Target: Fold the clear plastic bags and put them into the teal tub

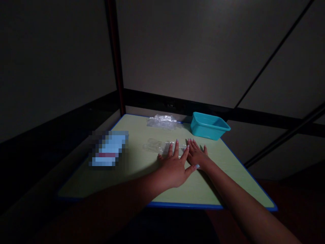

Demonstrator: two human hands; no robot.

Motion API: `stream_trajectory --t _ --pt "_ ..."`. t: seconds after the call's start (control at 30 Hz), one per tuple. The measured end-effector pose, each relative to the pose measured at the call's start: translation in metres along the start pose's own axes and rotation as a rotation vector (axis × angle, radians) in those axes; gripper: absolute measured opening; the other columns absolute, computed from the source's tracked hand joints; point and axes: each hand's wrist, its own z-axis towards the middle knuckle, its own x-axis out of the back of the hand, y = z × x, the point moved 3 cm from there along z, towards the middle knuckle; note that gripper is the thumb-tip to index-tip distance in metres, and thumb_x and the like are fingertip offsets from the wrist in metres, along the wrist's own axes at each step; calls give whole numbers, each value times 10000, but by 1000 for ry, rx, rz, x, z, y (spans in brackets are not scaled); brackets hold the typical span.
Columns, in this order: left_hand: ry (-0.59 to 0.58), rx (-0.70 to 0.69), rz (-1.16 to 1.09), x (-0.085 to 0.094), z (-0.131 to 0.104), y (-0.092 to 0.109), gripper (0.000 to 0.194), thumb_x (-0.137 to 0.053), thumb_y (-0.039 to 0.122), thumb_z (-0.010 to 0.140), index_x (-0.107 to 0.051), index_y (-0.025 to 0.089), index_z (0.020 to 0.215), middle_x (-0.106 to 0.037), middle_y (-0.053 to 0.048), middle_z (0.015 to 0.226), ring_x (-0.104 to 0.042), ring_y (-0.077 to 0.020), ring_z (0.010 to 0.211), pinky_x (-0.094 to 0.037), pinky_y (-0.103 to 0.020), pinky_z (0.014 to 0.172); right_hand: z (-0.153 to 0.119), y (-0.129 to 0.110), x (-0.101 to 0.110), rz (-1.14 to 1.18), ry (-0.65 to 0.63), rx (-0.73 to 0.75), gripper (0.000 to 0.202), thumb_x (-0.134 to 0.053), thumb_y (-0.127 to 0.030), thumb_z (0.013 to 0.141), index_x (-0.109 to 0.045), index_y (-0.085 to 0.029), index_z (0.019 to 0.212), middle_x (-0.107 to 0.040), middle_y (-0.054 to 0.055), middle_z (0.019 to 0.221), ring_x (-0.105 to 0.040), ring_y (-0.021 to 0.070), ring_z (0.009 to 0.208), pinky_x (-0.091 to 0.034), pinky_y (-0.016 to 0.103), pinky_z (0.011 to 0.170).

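A clear plastic bag (pixel 154 145) lies flat on the light green table (pixel 137 159), partly covered by my hands. My left hand (pixel 174 168) rests over its near right part, palm down, with the fingers spread. Just to the right, my right hand (pixel 196 155) is pressed flat at the bag's right end, fingers stretched out and thumb apart. Neither hand grips anything. The part of the bag under my palms is hidden.
A crumpled heap of clear plastic (pixel 164 122) lies at the table's back edge. The turquoise plastic basket (pixel 208 127) stands at the back right corner. On the left is a blurred-out light blue flat object (pixel 109 147). Grey walls (pixel 177 51) rise behind the table.
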Motion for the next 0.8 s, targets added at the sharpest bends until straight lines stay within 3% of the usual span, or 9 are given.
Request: stream_trajectory --t 0.2,0.4,0.57,0.7,0.8 --pt "45 22 -3 -2 5 -7 756 -140 713 800 -134 294 1429 73 -110 1498 4 -410 1340 -199 -691 928 -12 -6 12 -35 -31 73 562 -155 -380 923 -39 -209 1445 -7 92 1506 43 258 1370 -69 626 1005" --pt "81 31 5 -2 7 -11 759 -145 718 795 -156 296 1426 27 -113 1505 -4 -412 1340 -218 -674 931 -17 -10 19 -17 -47 55 546 -123 -381 930 -107 -193 1442 -2 100 1504 27 248 1372 -85 617 1007" --pt "67 74 84 -1 6 -7 745 -246 709 788 -208 307 1414 -30 -106 1508 -39 -448 1327 -236 -688 905 -11 -7 13 19 -19 22 580 -77 -419 923 -39 -165 1444 2 94 1503 16 227 1374 -73 602 1019" --pt "99 62 209 8 5 -6 694 -429 606 793 -372 206 1356 -222 -168 1464 -210 -407 1305 -295 -592 944 -6 -3 5 49 21 -13 617 -62 -470 911 12 -164 1442 -20 71 1505 10 215 1375 -69 579 1036" --pt "218 -12 271 31 6 -15 462 -454 466 836 -554 167 1175 -472 -165 1304 -371 -325 1216 -360 -485 926 -4 -2 2 52 32 -12 620 -63 -469 909 2 -162 1444 -25 66 1506 16 215 1375 -63 573 1040"
